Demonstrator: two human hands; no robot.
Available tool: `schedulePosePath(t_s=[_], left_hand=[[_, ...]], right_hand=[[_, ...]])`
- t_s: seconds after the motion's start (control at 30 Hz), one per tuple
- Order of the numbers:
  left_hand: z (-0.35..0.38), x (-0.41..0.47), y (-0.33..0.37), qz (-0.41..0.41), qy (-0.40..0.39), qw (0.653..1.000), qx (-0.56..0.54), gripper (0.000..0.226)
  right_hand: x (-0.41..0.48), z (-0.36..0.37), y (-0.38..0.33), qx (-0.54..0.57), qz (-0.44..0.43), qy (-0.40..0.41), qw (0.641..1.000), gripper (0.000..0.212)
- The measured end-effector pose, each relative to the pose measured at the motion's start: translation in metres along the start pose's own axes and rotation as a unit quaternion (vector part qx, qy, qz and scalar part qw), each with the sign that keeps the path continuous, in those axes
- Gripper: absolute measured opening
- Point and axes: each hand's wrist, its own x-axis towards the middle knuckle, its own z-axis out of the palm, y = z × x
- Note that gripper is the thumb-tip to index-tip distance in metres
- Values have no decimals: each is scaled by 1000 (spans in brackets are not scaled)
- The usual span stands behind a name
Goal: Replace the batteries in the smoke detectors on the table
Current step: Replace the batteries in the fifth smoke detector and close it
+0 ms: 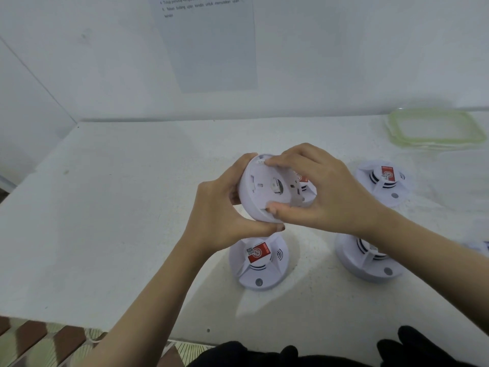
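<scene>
I hold a white round smoke detector (264,189) above the table with its back side turned toward me. My left hand (222,215) grips its left rim, thumb under the lower edge. My right hand (322,189) grips its right side, fingers on the top edge and thumb on the lower rim. A detector with a red sticker (260,260) lies on the table just below my hands. Another detector (367,260) lies under my right forearm, and a third (383,181) sits at the right. One more detector (307,186) shows partly behind my right hand.
The white table (119,221) meets a white wall with a printed instruction sheet (206,43). A clear container with a green rim (434,128) stands at the back right. Dark clothing (397,350) lies at the table's near edge. A white object (479,245) peeks in at the right edge.
</scene>
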Motion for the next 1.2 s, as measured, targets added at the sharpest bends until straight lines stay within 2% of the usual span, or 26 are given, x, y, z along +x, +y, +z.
schedulePosePath(t_s=[0.13, 0.23, 0.33, 0.43, 0.5, 0.57, 0.63, 0.7, 0.77, 0.87, 0.93, 1.0, 1.1, 1.2], left_hand=[[-4, -1, 0, 16, 1, 999, 29, 87], [-4, -2, 0, 24, 5, 998, 49, 86], [-2, -2, -2, 18, 4, 997, 77, 90], [2, -2, -3, 38, 8, 994, 99, 89], [3, 0, -2, 36, 23, 995, 94, 94], [3, 1, -3, 12, 32, 997, 72, 103], [2, 2, -3, -50, 17, 998, 16, 109], [4, 2, -6, -96, -18, 995, -33, 112], [6, 2, -8, -91, -32, 994, -58, 105], [5, 0, -10, -55, -2, 996, -67, 92], [3, -1, -12, -46, 13, 996, -74, 87], [2, -1, -11, -39, 12, 997, -73, 85], [3, -2, -10, -41, 3, 996, -76, 84], [2, -2, -10, -65, -4, 994, -88, 87]], right_hand=[[1, 2, -2, 19, 16, -12, 1000, 57], [-1, 5, -13, 76, 88, 1, 993, 65], [1, 8, -23, 132, 165, -20, 977, 74], [5, 10, -25, 146, 179, 14, 973, 70], [6, 8, -23, 215, 191, 42, 957, 64], [7, 5, -18, 371, 219, 48, 901, 57], [5, 3, -11, 536, 245, 42, 807, 52], [2, 4, -5, 636, 261, 31, 725, 68], [-2, 8, -3, 681, 256, 16, 686, 85], [-5, 10, 0, 698, 276, 18, 661, 75], [-6, 8, 4, 682, 298, 20, 667, 56], [-7, 5, 2, 645, 293, -10, 706, 49], [-13, 4, 2, 578, 247, -54, 776, 65], [-18, 6, 7, 562, 223, -71, 793, 82]])
